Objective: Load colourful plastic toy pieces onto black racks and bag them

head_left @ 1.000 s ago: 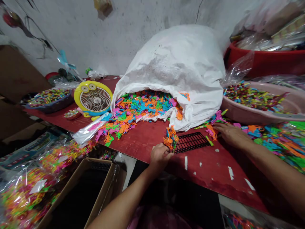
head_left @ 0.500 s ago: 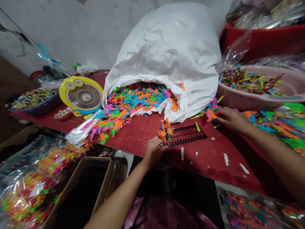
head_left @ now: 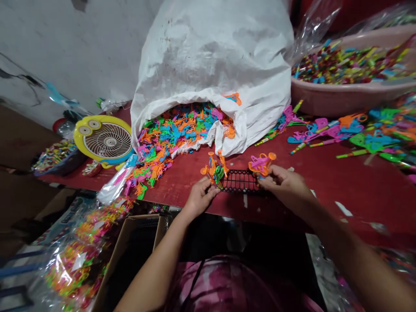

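Observation:
A black plastic grid rack point(head_left: 242, 181) lies near the front edge of the red table, between my hands. My left hand point(head_left: 202, 197) pinches its left end, where a cluster of orange and green plastic pieces point(head_left: 216, 171) stands up. At the opposite end, my right hand point(head_left: 287, 187) is closed with fingertips together on a bundle of orange and pink plastic pieces point(head_left: 260, 164). Those pieces are close to the rack's right end; whether they sit in it I cannot tell. The fingers partly hide both ends of the rack.
A large white sack point(head_left: 214, 52) spills bright plastic pieces point(head_left: 182, 130) onto the table point(head_left: 325, 173). A pink basin point(head_left: 357, 95) of small parts stands at the right, with finished-looking pieces point(head_left: 338, 130) before it. At left are a yellow fan point(head_left: 107, 141) and a cardboard box point(head_left: 118, 251).
My right hand has come from the right side back to the rack, bringing orange and pink pieces. My left hand stays at the rack's left end. The camera view has shifted.

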